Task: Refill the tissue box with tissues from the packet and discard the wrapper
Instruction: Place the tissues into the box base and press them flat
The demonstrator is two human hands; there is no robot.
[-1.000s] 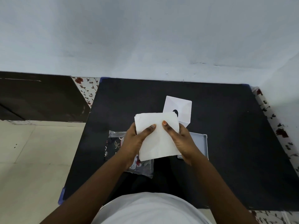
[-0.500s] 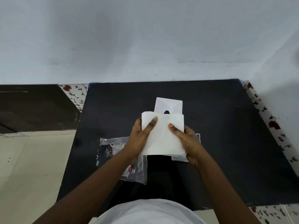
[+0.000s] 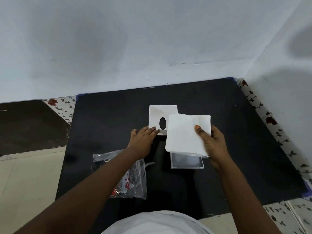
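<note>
White tissues (image 3: 184,132) now in right hand (image 3: 214,142) alone

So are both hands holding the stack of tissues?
No, only the right hand holds the tissue stack; the left hand rests on the white box lid.

The far half of the black table (image 3: 219,98) is lying bare up to the wall. Nearer, the white lid (image 3: 157,114), the clear tray (image 3: 187,163) and the crumpled wrapper (image 3: 133,184) are crowding the middle, leaving open lanes along both sides.
</note>
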